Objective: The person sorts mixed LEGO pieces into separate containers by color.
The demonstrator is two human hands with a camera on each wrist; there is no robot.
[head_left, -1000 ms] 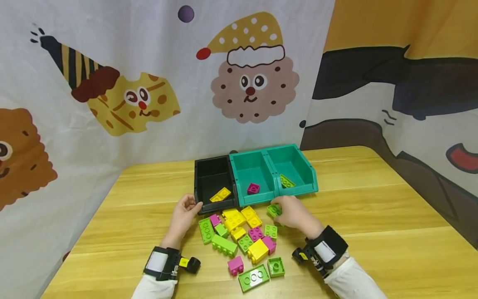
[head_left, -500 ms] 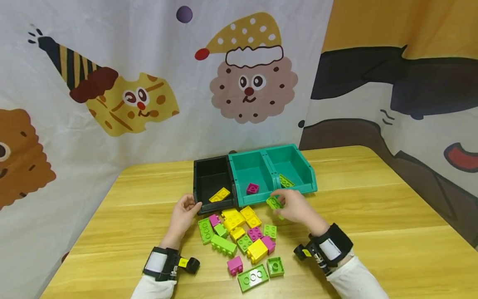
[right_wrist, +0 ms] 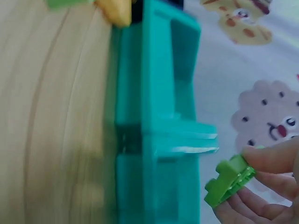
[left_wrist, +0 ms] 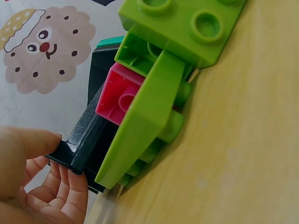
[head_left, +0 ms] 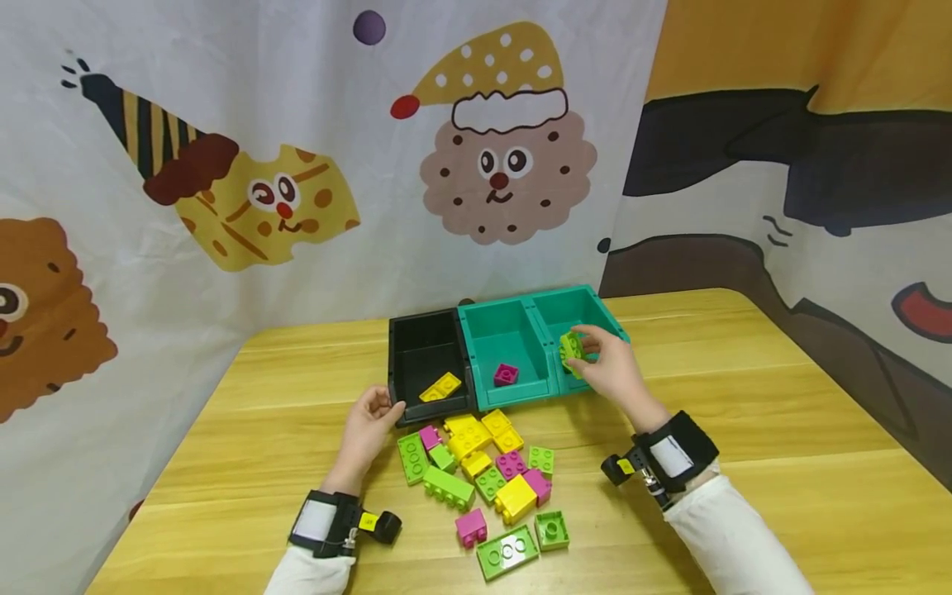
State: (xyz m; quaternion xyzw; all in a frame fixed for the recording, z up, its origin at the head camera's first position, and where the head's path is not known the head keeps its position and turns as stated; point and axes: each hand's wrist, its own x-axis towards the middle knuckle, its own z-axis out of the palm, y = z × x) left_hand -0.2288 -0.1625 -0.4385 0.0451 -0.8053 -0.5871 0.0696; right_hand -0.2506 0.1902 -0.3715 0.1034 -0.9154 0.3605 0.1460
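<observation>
My right hand pinches a green toy building block over the front of the right teal bin. In the right wrist view the same green block sits between thumb and fingers, studs tilted to the side. My left hand grips the front left corner of the black bin, thumb on top of the rim and fingers beneath, as the left wrist hand shows. A yellow block lies in the black bin, and a magenta block in the middle teal bin.
In front of the bins several loose blocks lie on the wooden table, among them a yellow block, a long green block and a pink block. A printed curtain hangs behind the table.
My right hand has lifted the green block from the table in front of the teal bins and carried it up and right, over the right bin. The left hand stays at the black bin.
</observation>
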